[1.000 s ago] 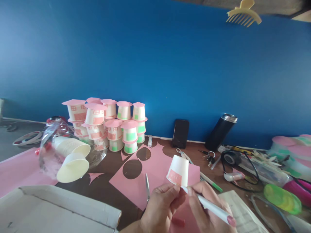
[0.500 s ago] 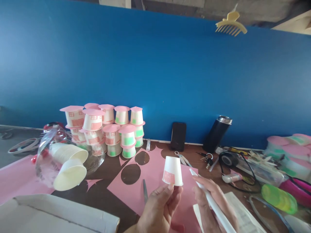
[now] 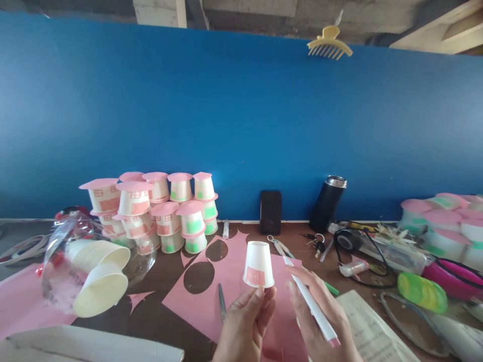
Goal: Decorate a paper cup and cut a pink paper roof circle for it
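"From the head view, holding what in the left hand (image 3: 241, 322)?"

"Gripping a white paper cup (image 3: 258, 264) low by its wide rim, with thumb and fingers closed on it. Turned upside down, with a pink patch low on its side. Held up over the pink paper (image 3: 234, 256), in the middle of the table (image 3: 162, 322)."

"And in the right hand (image 3: 326, 311)?"

"Gripping a white pen (image 3: 313, 304) between closed fingers. Pointing up and left, just beside the cup but not touching it."

"What in the way?"

"Just left of the left hand, a metal blade (image 3: 222, 299), with its low end hidden by that hand. Behind the right hand, a bit of a green stick (image 3: 331, 288), mostly covered. Right of that hand, a printed sheet (image 3: 372, 324) at the near edge of the table."

"What along the back edge?"

"Left of the middle, piled-up cups with pink tops (image 3: 134, 198). Partly in front of them, a clear bag (image 3: 56, 271) with white cups (image 3: 101, 290) poking out. Near the middle, a black phone (image 3: 270, 212) by the blue wall (image 3: 241, 115), then a black bottle (image 3: 327, 203), with keys (image 3: 320, 246) in front."

"And toward the side edges?"

"On the right, a green case (image 3: 420, 291) and more pink-topped cups (image 3: 445, 223). On the near left, a white board (image 3: 86, 344)."
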Tool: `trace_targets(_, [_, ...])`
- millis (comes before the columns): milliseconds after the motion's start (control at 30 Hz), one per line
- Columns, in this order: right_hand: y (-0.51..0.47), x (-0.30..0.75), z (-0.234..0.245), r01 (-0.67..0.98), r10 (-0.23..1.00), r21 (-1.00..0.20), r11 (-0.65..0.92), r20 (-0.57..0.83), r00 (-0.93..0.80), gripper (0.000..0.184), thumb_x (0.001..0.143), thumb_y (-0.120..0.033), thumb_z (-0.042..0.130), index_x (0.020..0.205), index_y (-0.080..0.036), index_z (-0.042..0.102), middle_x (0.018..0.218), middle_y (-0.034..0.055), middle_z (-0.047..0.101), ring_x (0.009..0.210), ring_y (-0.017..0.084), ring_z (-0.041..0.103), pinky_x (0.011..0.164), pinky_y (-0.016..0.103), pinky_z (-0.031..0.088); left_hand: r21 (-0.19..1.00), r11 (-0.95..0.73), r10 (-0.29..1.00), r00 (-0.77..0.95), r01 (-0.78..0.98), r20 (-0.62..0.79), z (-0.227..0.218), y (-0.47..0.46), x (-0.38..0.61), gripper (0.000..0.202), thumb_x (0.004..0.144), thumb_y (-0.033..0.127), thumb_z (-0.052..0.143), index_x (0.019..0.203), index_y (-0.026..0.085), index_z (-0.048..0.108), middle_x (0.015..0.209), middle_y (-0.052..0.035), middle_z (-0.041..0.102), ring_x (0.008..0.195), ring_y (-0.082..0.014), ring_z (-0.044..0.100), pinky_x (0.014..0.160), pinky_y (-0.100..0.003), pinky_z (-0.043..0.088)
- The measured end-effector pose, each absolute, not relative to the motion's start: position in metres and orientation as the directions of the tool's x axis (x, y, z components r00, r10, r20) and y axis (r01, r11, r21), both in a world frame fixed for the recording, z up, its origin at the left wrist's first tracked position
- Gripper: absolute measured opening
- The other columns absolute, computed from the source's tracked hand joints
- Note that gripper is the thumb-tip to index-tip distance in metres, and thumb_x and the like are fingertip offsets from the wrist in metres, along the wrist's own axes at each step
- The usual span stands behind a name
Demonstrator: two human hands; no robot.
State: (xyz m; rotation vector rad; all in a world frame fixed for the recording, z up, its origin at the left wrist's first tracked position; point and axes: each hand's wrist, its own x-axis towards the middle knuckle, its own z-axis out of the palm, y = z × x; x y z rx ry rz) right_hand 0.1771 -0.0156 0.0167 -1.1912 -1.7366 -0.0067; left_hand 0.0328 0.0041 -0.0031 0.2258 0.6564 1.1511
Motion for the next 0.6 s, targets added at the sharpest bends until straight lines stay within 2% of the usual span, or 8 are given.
trace_targets(167, [-0.019,0.176,0.020,0.664,0.700,-0.514,0.543,0.714,-0.021,0.025,0.092,-0.016,0.050,0.117,-0.020,0.055,0.101,0.0088,0.066,0.093,0.020,0.066,0.079,0.030,0.054,0.491,0.404,0.903,0.251,-0.771,-0.349,-0.003,0.004,0.033,0.018,0.060,0.017,0.085,0.074,0.010,0.076,0.080,-0.0105,0.076,0.084,-0.0184,0.071,0.080,-0.023,0.057])
trace_targets(333, [-0.021,0.178,0.022,0.608,0.664,-0.485,0.628,0.742,-0.094,0.028,0.089,-0.014,0.055,0.115,-0.023,0.060,0.096,0.0068,0.066,0.090,0.020,0.066,0.077,0.029,0.054,0.549,0.387,0.915,0.235,-0.741,-0.327,-0.011,0.008,0.037,0.024,0.055,0.024,0.088,0.071,0.010,0.076,0.076,-0.0109,0.075,0.080,-0.0201,0.071,0.077,-0.024,0.056])
trace_targets(500, [-0.017,0.174,0.023,0.502,0.763,-0.718,0.482,0.625,0.162,0.021,0.091,-0.024,0.051,0.109,-0.024,0.062,0.088,0.0046,0.068,0.068,0.017,0.066,0.065,0.027,0.055,0.630,0.377,0.920,0.199,-0.679,-0.336,-0.014,0.009,0.039,0.036,0.046,0.036,0.090,0.069,0.011,0.077,0.072,-0.0117,0.075,0.078,-0.0225,0.071,0.077,-0.027,0.056])
trace_targets(600, [-0.008,0.173,0.025,0.342,0.819,-0.868,0.360,0.470,0.329,0.021,0.091,-0.035,0.052,0.109,-0.025,0.058,0.100,0.0063,0.069,0.083,0.020,0.068,0.070,0.028,0.057,0.702,0.405,0.912,0.212,-0.585,-0.350,-0.012,0.005,0.040,0.043,0.042,0.043,0.090,0.070,0.014,0.078,0.074,-0.0114,0.076,0.077,-0.0226,0.071,0.076,-0.028,0.055])
